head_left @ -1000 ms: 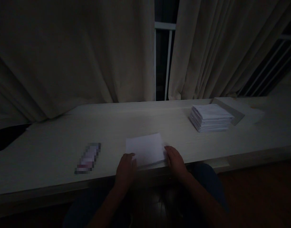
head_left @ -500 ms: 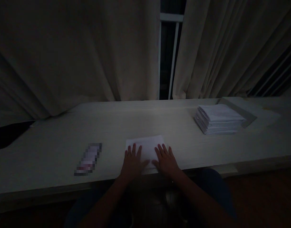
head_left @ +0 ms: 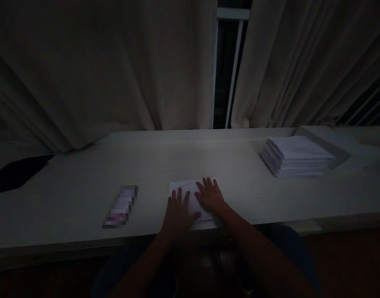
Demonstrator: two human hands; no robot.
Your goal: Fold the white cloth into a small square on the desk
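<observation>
A white folded sheet (head_left: 193,207), which could be paper or thin cloth, lies flat near the table's front edge. On its left side rests my left hand (head_left: 179,213), fingers spread and pointing away from me. My right hand (head_left: 211,196) lies on the sheet's upper right part with its fingers apart, turned toward the left. Both palms face down, and neither hand grips anything. The hands cover much of the sheet, so its folds are only partly visible.
A stack of folded white sheets (head_left: 298,156) stands at the right on the pale table (head_left: 165,159). A pixelated flat object (head_left: 121,207) lies left of my hands. Behind are curtains (head_left: 177,66); a dark flat shape (head_left: 20,171) sits at far left.
My right hand has slid up and away from me over the sheet. My left hand stays on the left side. The whole view has shifted slightly.
</observation>
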